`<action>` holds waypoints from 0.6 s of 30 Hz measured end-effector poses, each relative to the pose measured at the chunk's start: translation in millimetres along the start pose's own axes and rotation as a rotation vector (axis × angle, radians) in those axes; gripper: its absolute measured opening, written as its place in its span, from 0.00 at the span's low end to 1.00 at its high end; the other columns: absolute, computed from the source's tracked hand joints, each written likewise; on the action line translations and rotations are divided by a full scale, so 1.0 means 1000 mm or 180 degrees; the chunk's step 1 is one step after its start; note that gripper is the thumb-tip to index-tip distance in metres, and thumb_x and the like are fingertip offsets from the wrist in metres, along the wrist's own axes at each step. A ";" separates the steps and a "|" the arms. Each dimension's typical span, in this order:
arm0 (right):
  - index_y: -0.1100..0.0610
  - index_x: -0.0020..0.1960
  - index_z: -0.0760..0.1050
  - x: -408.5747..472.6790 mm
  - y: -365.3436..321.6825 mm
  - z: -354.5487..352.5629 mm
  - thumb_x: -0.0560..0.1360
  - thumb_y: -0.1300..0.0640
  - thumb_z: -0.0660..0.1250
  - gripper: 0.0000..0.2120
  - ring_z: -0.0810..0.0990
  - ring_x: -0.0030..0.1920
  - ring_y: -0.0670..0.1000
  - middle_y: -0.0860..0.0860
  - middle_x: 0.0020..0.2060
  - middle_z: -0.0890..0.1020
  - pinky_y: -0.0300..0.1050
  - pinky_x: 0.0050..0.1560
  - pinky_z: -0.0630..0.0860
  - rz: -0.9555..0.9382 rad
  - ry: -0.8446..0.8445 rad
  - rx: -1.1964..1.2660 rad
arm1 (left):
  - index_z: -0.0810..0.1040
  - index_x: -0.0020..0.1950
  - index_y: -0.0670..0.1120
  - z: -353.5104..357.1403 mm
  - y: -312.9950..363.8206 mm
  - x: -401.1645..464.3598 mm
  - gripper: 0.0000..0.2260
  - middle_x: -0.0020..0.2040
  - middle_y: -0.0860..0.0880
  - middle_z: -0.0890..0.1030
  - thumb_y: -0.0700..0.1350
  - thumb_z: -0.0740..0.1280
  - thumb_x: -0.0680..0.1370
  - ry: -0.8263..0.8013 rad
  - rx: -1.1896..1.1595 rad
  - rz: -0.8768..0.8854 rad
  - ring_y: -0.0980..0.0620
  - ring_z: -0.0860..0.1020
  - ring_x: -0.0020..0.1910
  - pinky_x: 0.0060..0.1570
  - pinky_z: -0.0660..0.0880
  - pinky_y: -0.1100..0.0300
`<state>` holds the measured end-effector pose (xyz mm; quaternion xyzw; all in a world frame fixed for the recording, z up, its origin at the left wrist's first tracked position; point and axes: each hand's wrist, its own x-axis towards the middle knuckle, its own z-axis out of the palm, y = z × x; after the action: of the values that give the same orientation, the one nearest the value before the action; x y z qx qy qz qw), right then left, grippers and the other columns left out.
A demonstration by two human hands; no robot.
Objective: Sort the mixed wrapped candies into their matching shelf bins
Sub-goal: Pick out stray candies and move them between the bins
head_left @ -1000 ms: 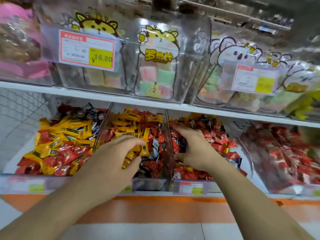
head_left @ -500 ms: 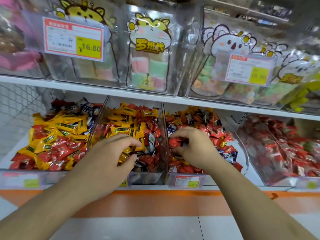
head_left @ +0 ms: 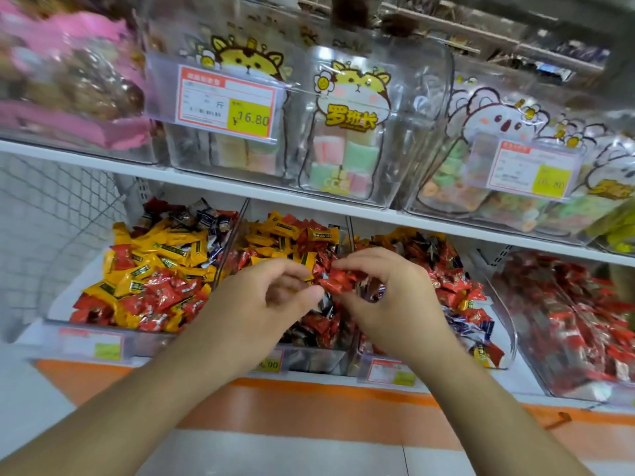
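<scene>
Both hands meet over the middle clear plastic bin (head_left: pixel 309 355) on the lower white shelf (head_left: pixel 343 379), low above the heap, likely so that picked pieces can pass between them without being dropped. The right hand (head_left: pixel 388 297) has its fingers (head_left: pixel 360 266) curled round a small bunch of red foil-wrapped candies (head_left: pixel 338 281), pinched at the tips; holding several at once probably spares repeated trips to the matching bin. The left hand (head_left: pixel 261 300) is curled too, thumb and forefinger closed on a yellow wrapped candy (head_left: pixel 307 277), of which only an edge shows, so how much it holds I cannot tell.

The mixed candies lie in three bins: the left clear bin (head_left: pixel 103 334) holds mostly yellow and red wrappers with some dark blue ones at the far end, the middle one a blend of yellow, red and dark pieces, and the right clear bin (head_left: pixel 494 359) mainly red with blue ones near its front. Further right, a slanted clear bin of red candies (head_left: pixel 584 338) looks uniform, a likely home for the red handful. Sorting seems far from finished
</scene>
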<state>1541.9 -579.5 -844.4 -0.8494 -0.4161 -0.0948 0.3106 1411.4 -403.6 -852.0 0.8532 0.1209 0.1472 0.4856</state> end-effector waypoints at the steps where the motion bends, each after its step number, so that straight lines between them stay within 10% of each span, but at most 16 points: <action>1: 0.48 0.57 0.86 0.001 -0.011 0.008 0.72 0.57 0.79 0.15 0.80 0.56 0.40 0.41 0.54 0.83 0.33 0.60 0.75 -0.0157 -0.0011 -0.0004 | 0.79 0.62 0.61 -0.001 0.000 0.000 0.15 0.51 0.65 0.83 0.61 0.69 0.77 0.0030 -0.0141 -0.0091 0.65 0.81 0.50 0.54 0.79 0.60; 4: 0.50 0.58 0.86 0.004 -0.035 0.028 0.71 0.62 0.76 0.17 0.81 0.55 0.45 0.44 0.52 0.83 0.44 0.58 0.79 -0.0358 0.0006 0.0196 | 0.80 0.61 0.60 -0.008 -0.001 -0.003 0.13 0.47 0.60 0.86 0.58 0.71 0.77 0.0114 -0.0448 -0.0285 0.61 0.84 0.46 0.54 0.81 0.56; 18: 0.42 0.59 0.83 0.023 -0.097 0.085 0.71 0.53 0.81 0.18 0.79 0.48 0.40 0.36 0.52 0.80 0.34 0.50 0.77 0.0085 -0.0332 0.0700 | 0.87 0.43 0.55 -0.086 -0.046 -0.010 0.04 0.41 0.53 0.87 0.46 0.79 0.73 0.0580 -0.0721 -0.0782 0.54 0.86 0.42 0.52 0.83 0.50</action>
<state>1474.2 -468.1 -858.5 -0.8194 -0.4282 -0.0001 0.3811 1367.2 -315.8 -850.9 0.7550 0.2502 0.1761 0.5799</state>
